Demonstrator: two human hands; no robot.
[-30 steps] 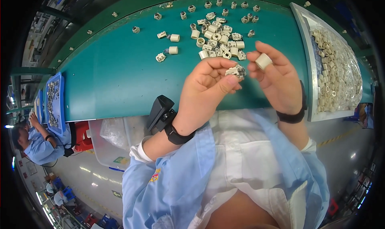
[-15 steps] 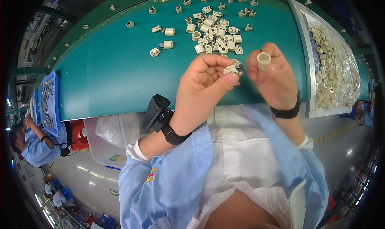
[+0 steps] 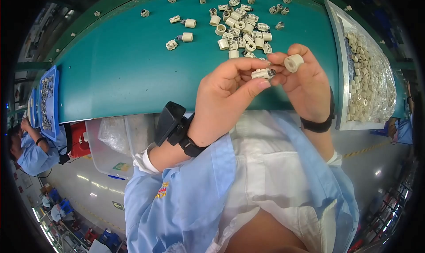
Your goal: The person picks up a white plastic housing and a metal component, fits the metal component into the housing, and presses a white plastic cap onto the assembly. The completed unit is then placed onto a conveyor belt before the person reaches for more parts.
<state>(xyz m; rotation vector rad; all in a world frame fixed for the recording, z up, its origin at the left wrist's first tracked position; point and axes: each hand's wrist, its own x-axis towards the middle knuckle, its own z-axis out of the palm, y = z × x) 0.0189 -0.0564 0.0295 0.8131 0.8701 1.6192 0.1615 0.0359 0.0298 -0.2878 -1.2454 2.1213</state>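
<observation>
Between its thumb and fingers, my left hand [image 3: 226,87] pinches a small white plastic part [image 3: 262,73] with a dark end pointing right. My right hand [image 3: 306,82] holds a cream round cap [image 3: 293,63] by its fingertips, a little above and right of the white part. Cap and part are apart. The right fingertips come close to the part's dark end; whether they touch it I cannot tell. Beyond my hands, a pile of cream caps and white parts [image 3: 241,29] lies on the green work surface [image 3: 128,71].
A metal-edged tray [image 3: 341,75] at the right holds many cream caps in clear plastic. Several small parts stand along the far side. At the left are a blue tray [image 3: 56,107] of small pieces and a person in blue [image 3: 37,153]. A clear bin [image 3: 106,157] sits below the edge.
The white part has turned more level in my left hand, its dark end toward the right. The cap has tilted in my right hand. The whole view has shifted slightly.
</observation>
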